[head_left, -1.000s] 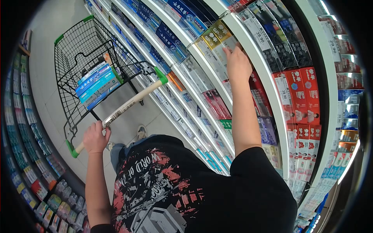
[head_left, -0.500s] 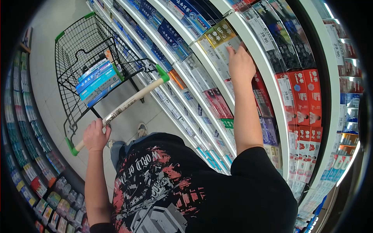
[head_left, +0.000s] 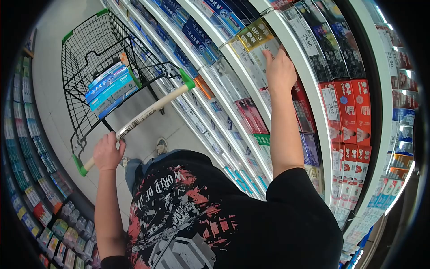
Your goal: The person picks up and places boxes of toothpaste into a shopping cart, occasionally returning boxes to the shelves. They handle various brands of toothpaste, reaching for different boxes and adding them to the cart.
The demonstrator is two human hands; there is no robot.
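Observation:
My left hand (head_left: 109, 151) is closed around the pale handle bar (head_left: 150, 110) of a wire shopping cart (head_left: 67, 76) with green corners. Blue toothpaste boxes (head_left: 112, 89) lie stacked in the cart. My right hand (head_left: 281, 74) reaches into a shelf on the right, thumb apart from the fingers, at a row of gold-and-white boxes (head_left: 256, 36) marked SP-3. Its fingertips are partly hidden by the shelf edge, so how firmly it touches a box does not show.
Tall shelves with white edges (head_left: 309, 58) and price tags curve along the right. Red boxes (head_left: 351, 105) and black boxes (head_left: 333, 40) fill the tier beside my right arm. Another stocked shelf (head_left: 33, 148) borders the tiled aisle floor (head_left: 51, 49) on the left.
The cart and my left hand have shifted slightly left and up in view. My right hand stays at the gold-and-white boxes, with only a small shift.

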